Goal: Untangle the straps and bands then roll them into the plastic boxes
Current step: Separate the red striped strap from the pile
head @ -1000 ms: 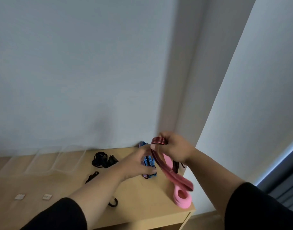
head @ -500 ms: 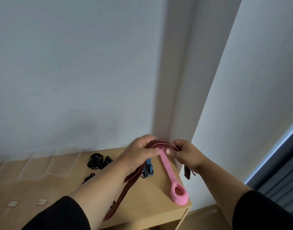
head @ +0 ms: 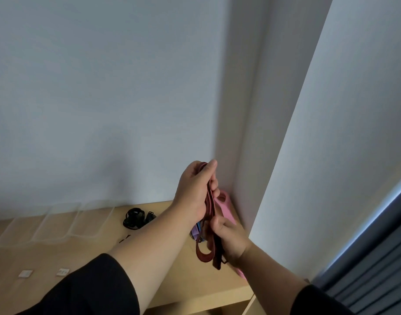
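Two hands on one dark red strap right now, held up above the right end of the tabletop. Left hand is up top, fingers curled and pinching the strap's upper fold. Right hand is lower, closed around the hanging loops. Pink band lies behind them near the wall corner, blue strap peeks out underneath, black strap bundle sits further left, just beside the clear plastic boxes along the wall.

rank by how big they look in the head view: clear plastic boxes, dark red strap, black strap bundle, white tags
1. clear plastic boxes, the row as a whole
2. dark red strap, nearer the camera, so unsure
3. black strap bundle
4. white tags, smallest
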The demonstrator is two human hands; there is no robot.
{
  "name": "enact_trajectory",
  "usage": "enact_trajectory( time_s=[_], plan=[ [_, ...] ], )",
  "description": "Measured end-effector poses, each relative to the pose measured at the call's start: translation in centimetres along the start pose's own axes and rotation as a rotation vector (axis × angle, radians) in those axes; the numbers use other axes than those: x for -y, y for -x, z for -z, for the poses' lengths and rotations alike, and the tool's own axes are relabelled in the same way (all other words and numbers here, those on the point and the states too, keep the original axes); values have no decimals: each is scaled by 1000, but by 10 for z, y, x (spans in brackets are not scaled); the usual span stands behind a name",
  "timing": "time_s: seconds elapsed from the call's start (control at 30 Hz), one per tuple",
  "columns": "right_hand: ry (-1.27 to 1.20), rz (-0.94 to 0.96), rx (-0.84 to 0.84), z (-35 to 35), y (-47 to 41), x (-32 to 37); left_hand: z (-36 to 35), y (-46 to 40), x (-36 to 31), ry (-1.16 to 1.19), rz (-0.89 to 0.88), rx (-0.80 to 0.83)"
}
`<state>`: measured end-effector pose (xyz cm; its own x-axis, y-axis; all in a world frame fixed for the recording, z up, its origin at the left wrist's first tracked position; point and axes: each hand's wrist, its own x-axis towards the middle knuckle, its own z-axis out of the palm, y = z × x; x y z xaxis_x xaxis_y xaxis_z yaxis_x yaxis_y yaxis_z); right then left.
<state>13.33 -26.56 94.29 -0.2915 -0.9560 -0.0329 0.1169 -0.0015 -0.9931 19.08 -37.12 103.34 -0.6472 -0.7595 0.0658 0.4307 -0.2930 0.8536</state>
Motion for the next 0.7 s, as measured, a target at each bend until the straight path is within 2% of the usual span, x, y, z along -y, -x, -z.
enact_trajectory(
  time_s=[0.13,0.23,0.33,0.47,0.6,0.7],
  plan=[
    [-65,-75,61,-15,-5,-8,0,-2,4,52,10,-94],
    [-157,-119,1,-13,-5,-13,4,-3,4,-9,-12,-112],
    [-310,-101,-63,-5,-4,-18,11,-12,1,-60,-28,-201],
    [-112,-118,-95,1,4,-18,25,-25,2,-163,6,-301],
    [39,-208,-119,1,9,-28,40,-36,14,-295,89,-302],
    [135,-231,-163,-1,9,-37,50,-47,22,-595,141,-249]
  ],
)
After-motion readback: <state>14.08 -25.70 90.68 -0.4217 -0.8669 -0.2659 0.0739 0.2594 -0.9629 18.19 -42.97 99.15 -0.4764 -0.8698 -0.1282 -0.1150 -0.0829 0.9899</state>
